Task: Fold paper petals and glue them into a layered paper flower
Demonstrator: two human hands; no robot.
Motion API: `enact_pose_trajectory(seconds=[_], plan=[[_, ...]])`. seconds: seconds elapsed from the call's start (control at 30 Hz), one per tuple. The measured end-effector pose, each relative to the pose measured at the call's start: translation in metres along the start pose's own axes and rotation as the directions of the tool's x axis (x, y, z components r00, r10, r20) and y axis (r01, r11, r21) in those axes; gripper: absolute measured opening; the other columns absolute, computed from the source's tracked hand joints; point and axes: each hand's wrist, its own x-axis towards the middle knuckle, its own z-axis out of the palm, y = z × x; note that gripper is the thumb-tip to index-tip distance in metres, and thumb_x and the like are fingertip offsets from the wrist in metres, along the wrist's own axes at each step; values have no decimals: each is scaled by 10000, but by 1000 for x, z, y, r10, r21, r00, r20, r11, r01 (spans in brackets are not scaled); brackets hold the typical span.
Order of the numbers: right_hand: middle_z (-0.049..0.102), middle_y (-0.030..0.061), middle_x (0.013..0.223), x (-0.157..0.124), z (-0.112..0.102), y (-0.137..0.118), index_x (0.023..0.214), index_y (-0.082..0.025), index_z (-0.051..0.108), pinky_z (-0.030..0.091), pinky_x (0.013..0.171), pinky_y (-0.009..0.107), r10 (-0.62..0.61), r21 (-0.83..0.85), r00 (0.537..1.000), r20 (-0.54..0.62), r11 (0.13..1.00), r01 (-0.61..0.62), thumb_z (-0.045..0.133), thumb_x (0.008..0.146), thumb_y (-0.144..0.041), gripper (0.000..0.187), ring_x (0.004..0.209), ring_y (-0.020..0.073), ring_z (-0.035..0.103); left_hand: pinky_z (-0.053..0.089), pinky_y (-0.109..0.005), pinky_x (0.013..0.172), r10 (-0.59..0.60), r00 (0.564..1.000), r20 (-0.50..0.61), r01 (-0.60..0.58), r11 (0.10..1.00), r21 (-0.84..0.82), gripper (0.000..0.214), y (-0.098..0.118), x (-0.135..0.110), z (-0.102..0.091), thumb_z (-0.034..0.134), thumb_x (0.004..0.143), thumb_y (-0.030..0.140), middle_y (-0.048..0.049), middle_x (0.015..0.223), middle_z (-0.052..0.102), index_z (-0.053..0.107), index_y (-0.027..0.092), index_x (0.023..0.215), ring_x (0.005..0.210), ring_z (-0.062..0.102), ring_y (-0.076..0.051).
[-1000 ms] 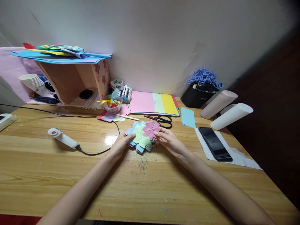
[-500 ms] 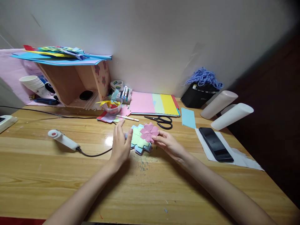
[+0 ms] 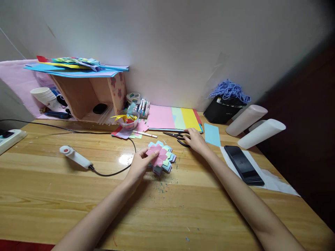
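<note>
A layered paper flower (image 3: 167,157) rests above the table in pale blue, green and lilac, with a pink paper flower (image 3: 158,156) on top. My left hand (image 3: 141,162) grips the stack from the left, its thumb lying across the pink petals and some fingers hidden behind. Further back, my right hand (image 3: 195,140) has its fingers curled over the handles of the black scissors (image 3: 172,134), which lie on the table with their blades pointing left. The fingertips are partly hidden by the hand.
A white corded tool (image 3: 77,158) lies left, its cable running toward my left hand. Behind are a scrap bowl (image 3: 128,124), a white marker (image 3: 145,134) and coloured paper sheets (image 3: 161,118). On the right are a phone (image 3: 243,165), blue paper (image 3: 212,134) and white rolls (image 3: 261,134).
My right hand has let go of the pink flower and moved back to the scissors. My left hand has closed on the flower stack, and the pink flower now sits further left on it.
</note>
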Motion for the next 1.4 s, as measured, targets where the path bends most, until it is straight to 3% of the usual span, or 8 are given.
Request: enact_pose_trajectory(seconds=[0.23, 0.4, 0.47, 0.53, 0.67, 1.0, 1.23, 1.4], plan=[[580, 108, 877, 4, 0, 16, 858, -138, 544, 386, 687, 279, -72, -226, 960, 269, 965, 135, 539, 692, -167, 168, 809, 212, 529, 413, -204, 618, 15, 1000, 21, -14, 999, -53, 266, 5, 0, -3, 658, 676, 366, -31, 797, 657, 660, 153, 835, 688, 566, -125], [542, 39, 751, -27, -12, -9, 788, -184, 460, 380, 619, 281, 86, 95, 994, 65, 991, -92, 517, 761, -326, 155, 686, 175, 513, 411, -217, 667, 93, 996, -15, -93, 995, 23, 231, 12, -3, -7, 650, 680, 360, -20, 725, 639, 663, 149, 773, 698, 557, -134], [488, -4, 654, -47, -15, -28, 782, -197, 424, 398, 548, 270, 116, 472, 951, 287, 847, -246, 471, 780, -505, 311, 565, 141, 495, 409, -223, 670, 123, 992, -33, -121, 990, 71, 232, 17, -6, -7, 653, 671, 359, -20, 716, 639, 668, 153, 774, 702, 559, -145], [476, -2, 663, -67, -18, -48, 765, -198, 413, 436, 554, 288, -57, 715, 860, 507, 586, -382, 343, 773, -650, 458, 557, 138, 515, 401, -219, 640, 150, 988, -43, -144, 983, 118, 223, 23, -8, -2, 648, 667, 357, -19, 706, 630, 667, 152, 752, 692, 553, -148], [471, 11, 674, -93, -23, -70, 803, -180, 471, 475, 643, 336, -253, 791, 765, 592, 366, -491, 222, 703, -758, 637, 602, 148, 542, 334, -201, 513, 165, 986, 30, -168, 967, 192, 205, 40, -8, 21, 620, 679, 325, 1, 571, 539, 610, 132, 614, 550, 469, -106], [458, 8, 673, -93, -56, -62, 814, -168, 482, 467, 606, 316, -169, 785, 864, 474, 526, -328, 178, 682, -782, 698, 555, 136, 523, 241, -199, 422, 162, 969, 186, -201, 955, 219, 164, 71, 22, 89, 600, 648, 272, 6, 505, 495, 617, 110, 631, 449, 386, -72], [439, -6, 633, -90, -72, -57, 719, -175, 427, 444, 585, 275, -161, 707, 865, 476, 655, -267, 148, 683, -771, 658, 534, 115, 506, 201, -206, 409, 124, 961, 246, -180, 959, 218, 238, 74, 30, 93, 600, 657, 274, 21, 427, 432, 500, 140, 488, 406, 333, -59], [424, -26, 590, -88, -67, -57, 766, -175, 430, 449, 517, 268, -120, 706, 850, 512, 622, -338, 196, 648, -794, 673, 463, 99, 468, 219, -211, 418, 92, 956, 277, -160, 959, 234, 270, 74, 34, 86, 602, 672, 283, 6, 424, 457, 506, 141, 463, 405, 335, -63]])
